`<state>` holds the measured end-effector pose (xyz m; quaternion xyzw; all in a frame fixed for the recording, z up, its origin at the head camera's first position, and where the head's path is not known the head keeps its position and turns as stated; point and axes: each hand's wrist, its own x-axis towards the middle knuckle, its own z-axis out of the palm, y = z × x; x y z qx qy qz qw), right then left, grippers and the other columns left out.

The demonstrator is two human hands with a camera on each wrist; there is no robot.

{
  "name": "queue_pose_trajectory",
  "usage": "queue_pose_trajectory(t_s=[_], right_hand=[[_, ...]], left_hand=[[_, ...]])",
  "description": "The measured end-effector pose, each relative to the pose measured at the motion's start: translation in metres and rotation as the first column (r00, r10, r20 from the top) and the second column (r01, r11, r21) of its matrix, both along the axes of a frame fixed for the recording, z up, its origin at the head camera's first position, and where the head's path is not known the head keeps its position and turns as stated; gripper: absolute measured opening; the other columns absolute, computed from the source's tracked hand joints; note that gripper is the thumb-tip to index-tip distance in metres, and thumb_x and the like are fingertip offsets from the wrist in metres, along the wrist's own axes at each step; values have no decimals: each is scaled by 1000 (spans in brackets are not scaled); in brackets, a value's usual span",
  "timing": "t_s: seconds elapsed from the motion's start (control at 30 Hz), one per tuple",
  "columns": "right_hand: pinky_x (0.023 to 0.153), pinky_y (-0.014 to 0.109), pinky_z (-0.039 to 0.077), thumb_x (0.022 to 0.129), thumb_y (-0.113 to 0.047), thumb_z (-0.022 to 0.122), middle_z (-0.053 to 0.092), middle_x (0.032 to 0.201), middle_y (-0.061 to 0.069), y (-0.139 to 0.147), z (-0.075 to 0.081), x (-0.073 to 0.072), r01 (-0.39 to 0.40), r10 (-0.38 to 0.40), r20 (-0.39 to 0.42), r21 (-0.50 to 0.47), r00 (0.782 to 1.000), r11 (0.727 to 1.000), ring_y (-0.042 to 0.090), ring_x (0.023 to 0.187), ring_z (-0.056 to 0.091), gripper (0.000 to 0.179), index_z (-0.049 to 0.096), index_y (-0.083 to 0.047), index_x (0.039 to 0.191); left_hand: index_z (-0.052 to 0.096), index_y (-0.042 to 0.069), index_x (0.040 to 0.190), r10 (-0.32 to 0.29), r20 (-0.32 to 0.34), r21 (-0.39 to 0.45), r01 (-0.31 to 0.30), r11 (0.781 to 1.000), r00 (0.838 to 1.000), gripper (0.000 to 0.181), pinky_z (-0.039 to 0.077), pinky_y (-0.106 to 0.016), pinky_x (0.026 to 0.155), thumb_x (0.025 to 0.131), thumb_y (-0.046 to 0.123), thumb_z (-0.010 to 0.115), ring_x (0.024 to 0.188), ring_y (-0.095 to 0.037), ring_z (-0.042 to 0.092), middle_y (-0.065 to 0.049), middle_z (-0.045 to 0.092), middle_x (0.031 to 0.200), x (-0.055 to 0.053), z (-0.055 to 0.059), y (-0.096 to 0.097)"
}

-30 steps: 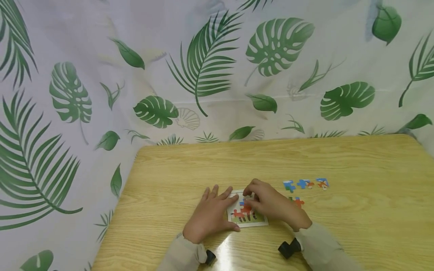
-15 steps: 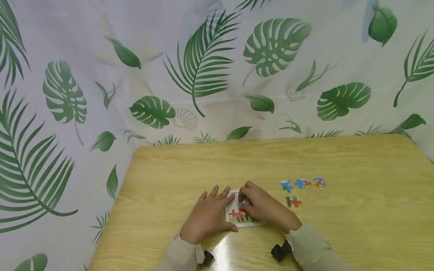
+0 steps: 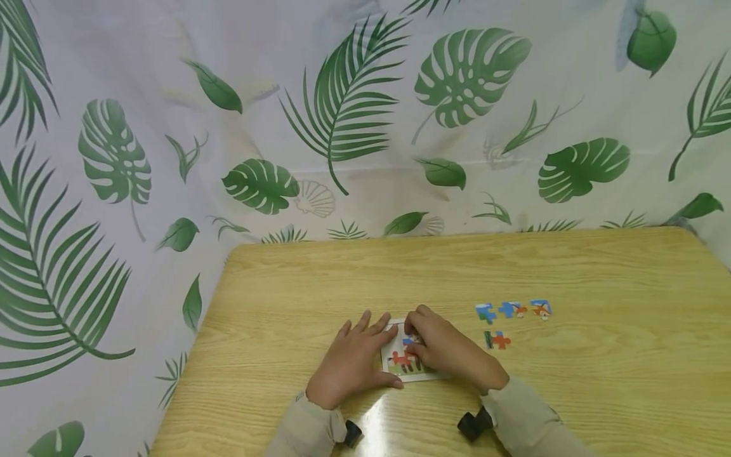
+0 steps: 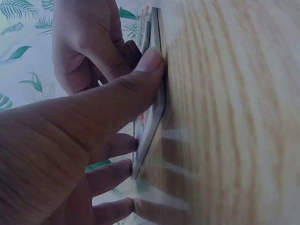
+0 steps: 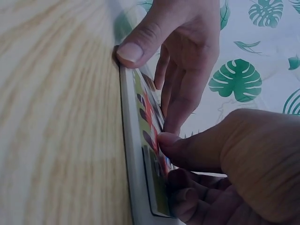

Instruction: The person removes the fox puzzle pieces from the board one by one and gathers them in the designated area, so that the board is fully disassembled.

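A small white-rimmed jigsaw board [image 3: 422,377] lies on the table, partly filled with red, green and blue pieces. My left hand [image 3: 349,368] rests spread along its left side; the thumb presses the near rim, as the left wrist view shows on the board's edge [image 4: 157,101]. Over the board's right part, my right hand [image 3: 451,348] has curled fingers and pinches a jigsaw piece [image 3: 408,341] with blue on it, mostly covered. In the right wrist view, the thumb [image 5: 176,145] touches the puzzle surface; the fingertips are in shadow.
Several loose jigsaw pieces [image 3: 508,310] lie on the table right of the board, with a red piece [image 3: 500,340] in the nearer row. The wooden table [image 3: 320,279] meets a leaf-printed cloth [image 3: 365,127] at the back. Black wrist cameras [image 3: 474,424] sit by both sleeves.
My right hand has shifted slightly left over the board, uncovering more of the loose red piece and its neighbour. The left hand stays in place. The view sways a little.
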<state>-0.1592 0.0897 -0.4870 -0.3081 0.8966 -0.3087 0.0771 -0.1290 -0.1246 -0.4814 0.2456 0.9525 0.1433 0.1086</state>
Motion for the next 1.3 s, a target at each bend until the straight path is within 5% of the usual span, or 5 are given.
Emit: queue_pose_trajectory(t_s=[0.37,0.73,1.3], right_hand=[[66,27,43,93,-6,77,49,92,3,-1,5,0,6,-6,20,-8,1000,1000,12,75,44,18,59,-5,98],[61,26,44,97,0,69,52,81,1,5,1,-5,0,54,235,-225,971,974,13,70,49,19,51,-6,100],[61,25,47,99,3,65,55,86,5,38,10,-12,34,59,266,-331,962,943,16,71,52,13,53,-1,104]], left_hand=[[48,20,157,6,6,7,-6,1000,1000,95,25,-63,120,79,62,81,154,-36,25,-2,32,167,1,-2,-2],[47,20,158,13,39,28,-14,999,999,95,23,-63,120,80,60,81,155,-36,23,-2,31,167,2,0,-3],[46,20,158,10,30,-3,-10,1000,1000,94,22,-60,122,80,61,80,155,-33,22,0,29,168,1,2,-1]])
